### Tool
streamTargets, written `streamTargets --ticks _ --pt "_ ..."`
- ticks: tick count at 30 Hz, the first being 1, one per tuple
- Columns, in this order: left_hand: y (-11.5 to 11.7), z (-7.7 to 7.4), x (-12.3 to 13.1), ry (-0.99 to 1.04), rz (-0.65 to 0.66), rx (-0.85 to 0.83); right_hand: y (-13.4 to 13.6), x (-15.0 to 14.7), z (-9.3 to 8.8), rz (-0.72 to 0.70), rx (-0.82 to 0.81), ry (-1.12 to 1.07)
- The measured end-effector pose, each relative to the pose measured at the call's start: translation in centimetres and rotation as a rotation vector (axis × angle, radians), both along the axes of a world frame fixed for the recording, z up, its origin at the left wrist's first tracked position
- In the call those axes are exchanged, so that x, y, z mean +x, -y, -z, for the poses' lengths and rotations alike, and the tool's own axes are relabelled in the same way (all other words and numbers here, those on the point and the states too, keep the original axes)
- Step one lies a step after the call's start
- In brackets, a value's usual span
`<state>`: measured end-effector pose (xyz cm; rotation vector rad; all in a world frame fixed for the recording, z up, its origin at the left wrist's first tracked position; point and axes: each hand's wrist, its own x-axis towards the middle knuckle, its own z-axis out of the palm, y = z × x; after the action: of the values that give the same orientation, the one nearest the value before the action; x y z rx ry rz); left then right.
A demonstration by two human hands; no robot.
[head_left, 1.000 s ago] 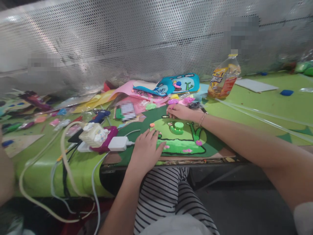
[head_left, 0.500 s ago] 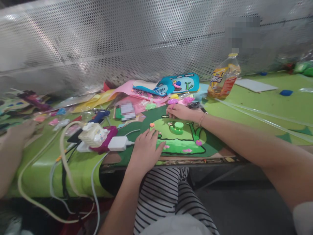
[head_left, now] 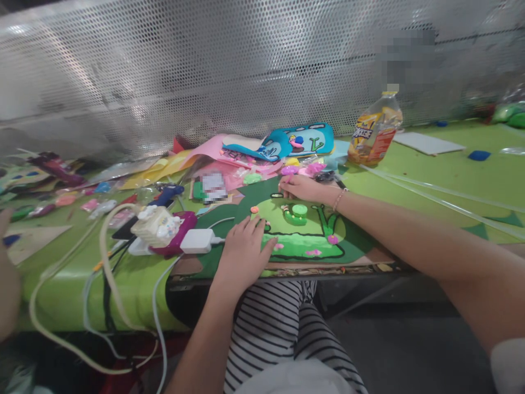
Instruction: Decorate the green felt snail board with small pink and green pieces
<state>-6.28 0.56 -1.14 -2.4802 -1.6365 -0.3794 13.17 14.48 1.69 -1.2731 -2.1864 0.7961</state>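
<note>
A green craft picture lies at the table edge before me, with clay-like shapes on it: a green snail, a green plant and small pink blobs. Fingers spread, my left hand rests on the picture's left side. At its upper edge is my right hand, fingertips pinched together beside a small black-outlined oval. Whatever those fingertips hold is too small to make out. Just behind the right hand sit purple and pink clay lumps.
A white charger and a power strip with cables stand left of the picture. Behind it lie a blue craft picture and pink sheets. A bottle stands at back right. Another person's arm enters at far left.
The other person's hand at far left has drawn back leftward, uncovering a sheet on the table. My two hands stay in nearly the same place.
</note>
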Motion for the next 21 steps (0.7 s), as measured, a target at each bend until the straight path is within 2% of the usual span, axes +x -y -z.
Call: streamTargets --ticks 7,13,21 --pt "-0.08 0.15 -0.06 0.010 0.007 0.007 -0.06 0.04 0.13 -0.013 0.007 0.048" --pt "-0.02 0.15 -0.12 0.006 0.008 0.013 0.30 0.18 -0.17 -0.056 0.155 0.207" --pt "-0.06 0.03 -0.05 0.000 0.008 0.007 -0.26 -0.09 0.37 -0.004 0.009 0.022"
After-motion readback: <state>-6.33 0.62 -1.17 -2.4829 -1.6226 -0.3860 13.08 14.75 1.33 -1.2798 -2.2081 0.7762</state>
